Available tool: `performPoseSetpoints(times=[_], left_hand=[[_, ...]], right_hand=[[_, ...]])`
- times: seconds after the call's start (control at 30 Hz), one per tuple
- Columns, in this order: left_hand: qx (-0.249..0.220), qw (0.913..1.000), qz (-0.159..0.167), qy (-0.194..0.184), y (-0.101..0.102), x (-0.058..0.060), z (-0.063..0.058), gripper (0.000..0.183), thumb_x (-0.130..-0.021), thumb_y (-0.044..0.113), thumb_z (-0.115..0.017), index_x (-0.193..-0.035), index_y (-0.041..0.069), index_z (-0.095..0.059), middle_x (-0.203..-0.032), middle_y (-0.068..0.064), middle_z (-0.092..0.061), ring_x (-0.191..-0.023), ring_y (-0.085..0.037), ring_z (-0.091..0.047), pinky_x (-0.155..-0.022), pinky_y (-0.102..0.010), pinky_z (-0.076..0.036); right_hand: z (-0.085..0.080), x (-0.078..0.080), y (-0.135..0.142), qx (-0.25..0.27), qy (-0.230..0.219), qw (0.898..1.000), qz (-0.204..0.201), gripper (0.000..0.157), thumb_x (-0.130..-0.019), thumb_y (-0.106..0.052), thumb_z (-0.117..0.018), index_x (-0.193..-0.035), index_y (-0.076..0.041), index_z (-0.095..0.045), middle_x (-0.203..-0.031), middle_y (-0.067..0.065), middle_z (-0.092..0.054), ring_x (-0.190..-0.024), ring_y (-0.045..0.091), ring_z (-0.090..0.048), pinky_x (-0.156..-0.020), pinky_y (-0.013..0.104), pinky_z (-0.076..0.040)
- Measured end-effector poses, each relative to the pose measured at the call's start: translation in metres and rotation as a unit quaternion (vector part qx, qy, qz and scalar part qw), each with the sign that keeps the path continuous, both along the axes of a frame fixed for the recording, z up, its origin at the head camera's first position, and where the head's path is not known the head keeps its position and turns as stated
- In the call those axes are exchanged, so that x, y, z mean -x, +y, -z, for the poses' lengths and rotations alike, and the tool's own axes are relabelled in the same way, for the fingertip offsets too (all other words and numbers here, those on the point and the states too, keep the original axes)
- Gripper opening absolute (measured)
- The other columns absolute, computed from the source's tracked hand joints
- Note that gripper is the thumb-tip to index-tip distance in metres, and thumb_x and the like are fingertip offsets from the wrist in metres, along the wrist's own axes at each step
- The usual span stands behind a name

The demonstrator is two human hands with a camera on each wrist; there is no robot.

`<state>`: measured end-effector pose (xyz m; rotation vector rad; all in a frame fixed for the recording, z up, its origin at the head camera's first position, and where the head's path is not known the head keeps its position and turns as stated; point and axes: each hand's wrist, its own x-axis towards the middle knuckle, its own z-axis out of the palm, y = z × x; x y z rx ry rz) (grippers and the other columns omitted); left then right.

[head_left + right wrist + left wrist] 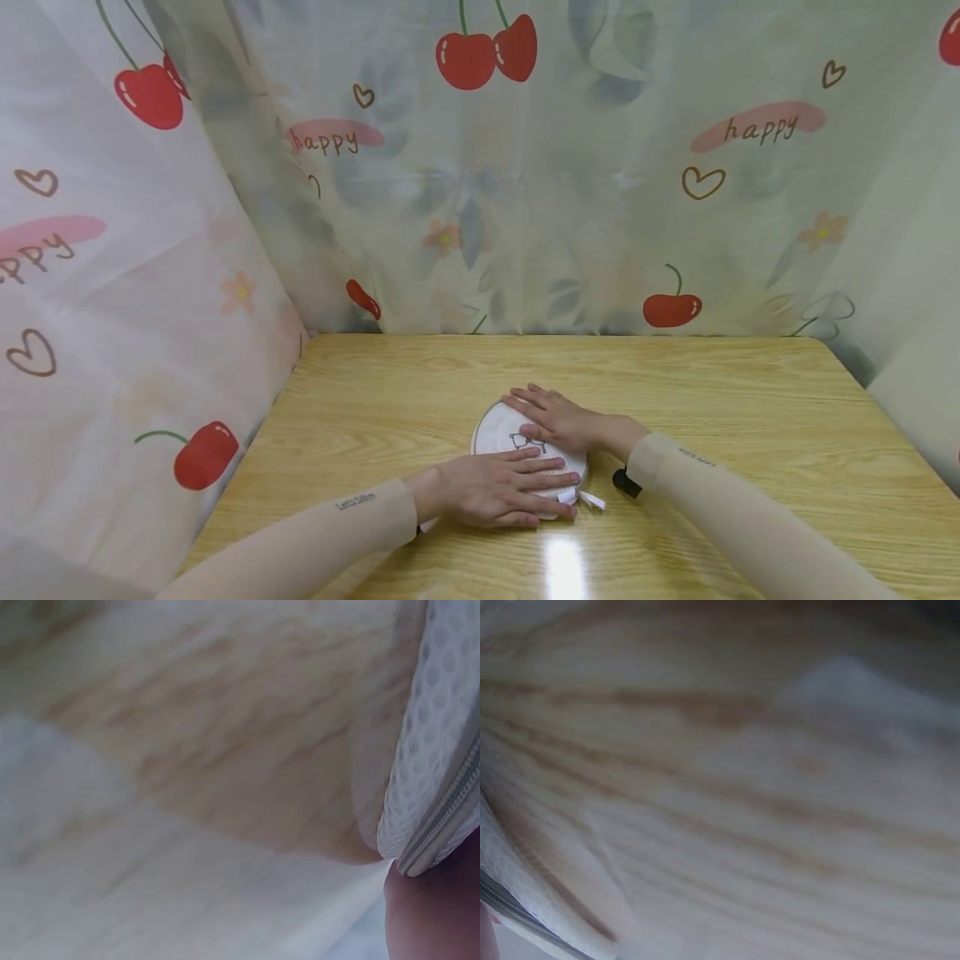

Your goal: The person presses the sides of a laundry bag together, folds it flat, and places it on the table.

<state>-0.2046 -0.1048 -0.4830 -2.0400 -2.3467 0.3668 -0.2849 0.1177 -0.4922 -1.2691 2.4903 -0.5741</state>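
Note:
A round white mesh zip bag (pixel 491 432) with a small dark line drawing on top lies flat on the table. Across its near part rests my left hand (pixel 495 490), palm down, fingers straight and spread toward the right. My right hand (pixel 562 423) presses on the far right part, its fingers extended over the top. A white ribbon tab (pixel 592 500) sticks out at the bag's near right edge. Both wrist views catch the bag's side close up: a grey zipper (pixel 514 911) in the left one, white mesh (pixel 435 712) in the right one. The bag's underside is hidden.
The wood-grain table (pixel 375 392) extends around the bag on all sides. Behind it hangs a curtain (pixel 525 192) printed with cherries and hearts, with another sheet (pixel 135 317) along the left. A black wrist-camera piece (pixel 626 483) shows under the right wrist.

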Motion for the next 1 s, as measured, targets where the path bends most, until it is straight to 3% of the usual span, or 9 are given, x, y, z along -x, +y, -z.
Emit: performPoseSetpoints(times=[0.2, 0.4, 0.57, 0.73, 1.0], left_hand=[[0.003, 1.0000, -0.002, -0.002, 0.003, 0.000, 0.002, 0.054, -0.115, 0.044, -0.021, -0.168, 0.036, -0.014, -0.175, 0.003, 0.002, -0.160, -0.015, 0.006, -0.129, -0.039, -0.002], [-0.011, 0.9999, 0.002, 0.013, 0.005, -0.001, 0.004, 0.055, -0.115, 0.045, -0.024, -0.168, 0.035, -0.016, -0.175, 0.001, 0.002, -0.160, -0.018, 0.005, -0.129, -0.041, -0.001], [-0.023, 0.9992, 0.004, 0.032, 0.004, 0.001, 0.003, 0.055, -0.114, 0.046, -0.027, -0.168, 0.035, -0.019, -0.175, 0.000, -0.003, -0.161, -0.018, 0.001, -0.129, -0.042, -0.002], [-0.030, 0.9985, 0.007, 0.046, 0.004, 0.003, -0.004, 0.057, -0.113, 0.049, -0.029, -0.168, 0.033, -0.020, -0.175, 0.000, -0.005, -0.161, -0.017, 0.000, -0.129, -0.045, -0.003], [-0.117, 0.9919, -0.036, 0.032, 0.004, 0.007, -0.018, 0.061, -0.112, 0.047, -0.041, -0.167, 0.024, -0.026, -0.174, 0.000, -0.018, -0.160, -0.016, -0.009, -0.129, -0.045, -0.009]], right_hand=[[0.000, -0.002, 0.002, -0.006, 0.000, 1.000, 0.002, 0.061, -0.115, -0.040, -0.032, -0.168, -0.013, -0.017, -0.172, 0.019, -0.017, -0.157, 0.047, -0.006, -0.124, 0.063, -0.007], [-0.017, -0.005, 0.003, -0.001, -0.021, 1.000, 0.003, 0.058, -0.115, -0.031, -0.037, -0.165, -0.007, -0.024, -0.169, 0.025, -0.022, -0.154, 0.053, -0.010, -0.121, 0.069, -0.008], [-0.028, -0.003, 0.003, -0.005, -0.005, 1.000, 0.003, 0.056, -0.115, -0.031, -0.039, -0.165, -0.009, -0.029, -0.168, 0.024, -0.026, -0.154, 0.051, -0.018, -0.121, 0.070, -0.011], [-0.033, 0.000, 0.005, 0.024, 0.006, 1.000, 0.007, 0.057, -0.114, -0.031, -0.043, -0.164, -0.008, -0.031, -0.166, 0.026, -0.028, -0.154, 0.046, -0.023, -0.119, 0.071, -0.015], [-0.044, 0.002, 0.019, 0.070, -0.017, 0.996, 0.057, 0.058, -0.113, -0.033, -0.046, -0.164, -0.010, -0.033, -0.167, 0.024, -0.027, -0.154, 0.045, -0.024, -0.119, 0.069, -0.020]])
